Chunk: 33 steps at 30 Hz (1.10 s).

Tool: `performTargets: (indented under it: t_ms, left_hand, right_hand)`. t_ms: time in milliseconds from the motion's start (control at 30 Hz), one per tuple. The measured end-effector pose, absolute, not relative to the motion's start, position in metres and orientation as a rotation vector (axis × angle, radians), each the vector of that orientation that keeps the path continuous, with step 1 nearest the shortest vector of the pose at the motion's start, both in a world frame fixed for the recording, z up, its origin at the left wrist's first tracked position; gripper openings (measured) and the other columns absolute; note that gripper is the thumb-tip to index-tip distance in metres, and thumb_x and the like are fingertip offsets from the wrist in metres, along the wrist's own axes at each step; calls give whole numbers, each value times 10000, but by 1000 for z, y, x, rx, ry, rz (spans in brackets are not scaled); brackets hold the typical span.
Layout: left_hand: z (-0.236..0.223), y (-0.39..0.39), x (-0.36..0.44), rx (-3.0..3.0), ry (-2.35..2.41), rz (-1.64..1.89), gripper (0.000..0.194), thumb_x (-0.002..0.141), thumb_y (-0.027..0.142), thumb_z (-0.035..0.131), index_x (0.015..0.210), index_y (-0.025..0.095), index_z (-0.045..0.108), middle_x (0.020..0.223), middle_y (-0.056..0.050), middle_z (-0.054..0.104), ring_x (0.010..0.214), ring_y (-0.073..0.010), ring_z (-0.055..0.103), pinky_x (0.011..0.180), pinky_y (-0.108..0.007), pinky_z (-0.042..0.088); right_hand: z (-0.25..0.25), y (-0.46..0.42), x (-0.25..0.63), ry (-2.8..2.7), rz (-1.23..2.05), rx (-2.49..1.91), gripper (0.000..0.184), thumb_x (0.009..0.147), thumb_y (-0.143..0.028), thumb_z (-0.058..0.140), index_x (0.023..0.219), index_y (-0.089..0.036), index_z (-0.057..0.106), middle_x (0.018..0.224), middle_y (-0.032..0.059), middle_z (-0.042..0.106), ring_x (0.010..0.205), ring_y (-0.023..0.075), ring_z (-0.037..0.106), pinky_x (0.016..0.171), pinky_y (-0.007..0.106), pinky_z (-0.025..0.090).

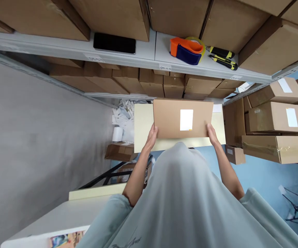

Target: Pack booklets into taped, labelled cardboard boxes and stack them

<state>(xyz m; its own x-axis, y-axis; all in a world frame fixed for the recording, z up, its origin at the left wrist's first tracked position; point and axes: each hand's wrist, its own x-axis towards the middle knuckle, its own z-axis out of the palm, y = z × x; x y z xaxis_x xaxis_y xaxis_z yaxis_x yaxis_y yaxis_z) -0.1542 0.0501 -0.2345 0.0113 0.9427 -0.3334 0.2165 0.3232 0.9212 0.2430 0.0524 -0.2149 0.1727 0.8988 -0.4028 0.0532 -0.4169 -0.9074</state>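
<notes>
A brown cardboard box [168,119] with a white label [186,120] on its face is held between my two hands. My left hand [152,136] grips its left end near the lower corner, fingers closed along the side. At the opposite end, my right hand [211,133] presses against the lower right corner. Under and behind the box is a pale yellow tabletop [143,129]. Whether the box rests on that surface or is lifted just above it, I cannot tell.
Shelves of cartons [173,86] stand ahead. On the upper shelf lie a phone [114,43], an orange and blue tape dispenser [186,51] and box cutters [222,58]. Labelled boxes [288,117] are stacked at right. A grey wall [48,137] bounds the left; a white table [61,217] is lower left.
</notes>
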Motion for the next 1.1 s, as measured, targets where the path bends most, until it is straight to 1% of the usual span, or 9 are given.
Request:
performTargets:
  t_ms: [100,167,367,600,733,833,900,967,1100]
  left_hand:
    - [-231,51,-147,1084,1510,803,946,963,745,656,1705,212,408,1633,-156,596,1504,-333,580,1296,-482,432]
    - [-233,51,-144,1064,1583,730,944,923,725,725,1680,230,454,1561,-148,664,1422,-348,650,1229,-496,500]
    - [-243,48,-142,1076,1693,621,872,924,757,699,1645,301,519,1499,-114,718,1407,-385,665,1207,-537,502]
    - [-246,50,-139,1027,1736,600,816,930,724,710,1564,230,571,1528,-145,688,1439,-353,642,1258,-514,489]
    - [-243,51,-135,1044,1785,574,771,964,707,659,1529,191,570,1526,-183,673,1483,-377,598,1303,-547,437]
    - [-237,51,-127,1090,1898,594,871,981,716,608,1628,158,440,1661,-229,529,1583,-401,476,1350,-583,341]
    - [-228,54,-113,1155,2026,604,1000,967,736,616,1693,114,324,1755,-270,372,1660,-412,341,1381,-587,247]
    - [-215,61,-90,1231,2142,635,1086,951,765,620,1715,71,282,1787,-293,288,1698,-413,242,1399,-569,173]
    - [-181,88,-8,1401,2061,815,992,983,804,556,1703,139,402,1781,-222,366,1690,-357,296,1401,-483,214]
  right_hand:
    - [-209,49,229,-962,1235,-1700,698,886,-673,819,1419,-238,705,1443,104,753,1400,315,671,1281,525,475]
    - [-210,48,224,-936,1197,-1740,691,888,-670,813,1404,-223,707,1423,117,760,1352,315,701,1262,543,493]
    - [-223,46,224,-918,1122,-1801,706,897,-708,770,1406,-226,696,1431,112,755,1364,291,694,1262,537,485]
    - [-227,50,231,-988,1187,-1884,830,896,-798,720,1519,-256,637,1450,92,749,1360,322,696,1261,557,481]
    - [-222,53,249,-1223,1242,-1951,800,1044,-836,399,1631,-317,561,1590,51,655,1491,358,598,1295,582,434]
    - [-230,60,275,-1394,1309,-1925,808,1087,-803,220,1633,-324,572,1602,41,644,1517,360,573,1288,576,439]
    - [-243,69,298,-1477,1270,-1931,824,1090,-793,221,1606,-277,606,1577,83,662,1492,357,593,1276,550,453]
    - [-263,84,326,-1512,1122,-1977,862,1089,-785,252,1577,-179,623,1567,164,653,1478,367,595,1269,535,453]
    - [-308,129,381,-1450,817,-2111,853,1096,-725,350,1543,-41,596,1530,277,624,1466,393,564,1256,536,448]
